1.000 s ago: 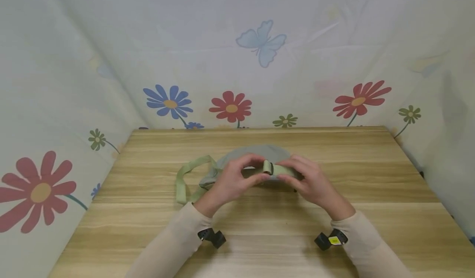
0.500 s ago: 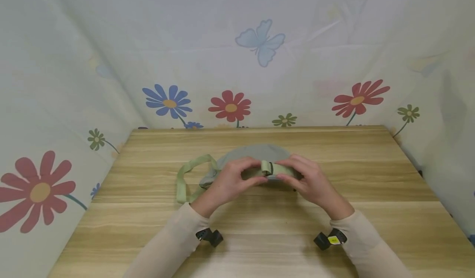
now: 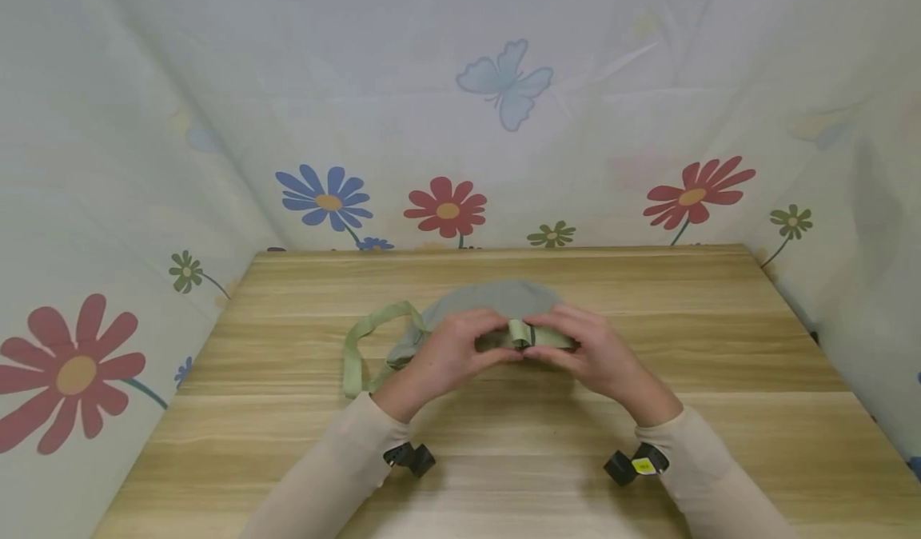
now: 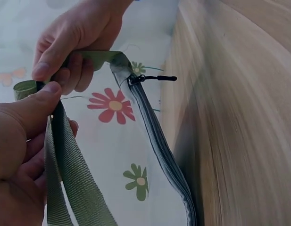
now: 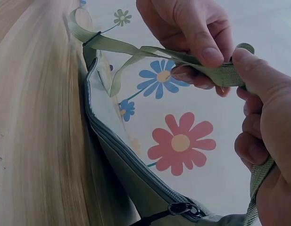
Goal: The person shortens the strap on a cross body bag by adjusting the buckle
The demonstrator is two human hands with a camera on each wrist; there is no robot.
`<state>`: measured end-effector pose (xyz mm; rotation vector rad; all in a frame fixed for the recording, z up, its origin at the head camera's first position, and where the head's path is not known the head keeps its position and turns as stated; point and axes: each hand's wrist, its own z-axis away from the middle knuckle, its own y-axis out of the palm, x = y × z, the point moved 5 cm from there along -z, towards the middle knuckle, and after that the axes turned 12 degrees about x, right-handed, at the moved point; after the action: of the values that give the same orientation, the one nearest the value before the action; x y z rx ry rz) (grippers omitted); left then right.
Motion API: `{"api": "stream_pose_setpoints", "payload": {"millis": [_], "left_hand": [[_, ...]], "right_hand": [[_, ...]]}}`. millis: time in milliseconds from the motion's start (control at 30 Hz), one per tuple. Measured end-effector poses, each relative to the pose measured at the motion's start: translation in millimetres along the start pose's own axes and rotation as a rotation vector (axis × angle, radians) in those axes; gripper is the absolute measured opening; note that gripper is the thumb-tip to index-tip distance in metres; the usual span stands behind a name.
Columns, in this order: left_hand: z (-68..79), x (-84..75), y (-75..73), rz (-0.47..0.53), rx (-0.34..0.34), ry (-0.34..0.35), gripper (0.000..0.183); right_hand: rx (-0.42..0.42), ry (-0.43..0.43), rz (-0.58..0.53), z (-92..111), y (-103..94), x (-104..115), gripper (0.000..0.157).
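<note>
A grey-green waist bag [image 3: 500,293] lies on the wooden table, its zipper [image 4: 159,143] facing the person. In front of it, my left hand [image 3: 448,353] and right hand [image 3: 600,355] meet fingertip to fingertip over its light green webbing strap [image 3: 552,337]. Each hand pinches the strap between thumb and fingers. Between them a short folded loop of webbing [image 3: 518,332] sticks up beside a dark slider [image 3: 532,335]. In the left wrist view, two layers of strap [image 4: 77,174] hang below the left hand. Fingers partly hide the slider.
Another stretch of strap [image 3: 352,359] loops over the table [image 3: 302,443] left of the bag. A black zipper pull [image 4: 160,78] juts from the bag's end. A flowered cloth [image 3: 432,139] hangs behind and at both sides. Dark wrist cameras [image 3: 420,461] are on both arms.
My right hand has shifted slightly left, its fingertips now close against the left hand's. The folded webbing loop sits a little lower. The bag stays in place.
</note>
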<state>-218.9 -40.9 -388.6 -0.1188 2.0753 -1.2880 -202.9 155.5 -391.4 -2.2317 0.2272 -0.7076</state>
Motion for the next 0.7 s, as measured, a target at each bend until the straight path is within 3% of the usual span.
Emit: {"api": "stream_pose_setpoints", "payload": {"millis": [400,700], "left_hand": [[6.0,2.3,-4.9,-0.021,0.031,0.025,0.030],[12.9,-0.7,-9.8,-0.146,0.019,0.077,0.024]], "right_hand": [[0.014,-0.005,-0.061,2,1.1,-4,0.033],[0.003,-0.027,-0.097,1,2.0,-3,0.028]]}}
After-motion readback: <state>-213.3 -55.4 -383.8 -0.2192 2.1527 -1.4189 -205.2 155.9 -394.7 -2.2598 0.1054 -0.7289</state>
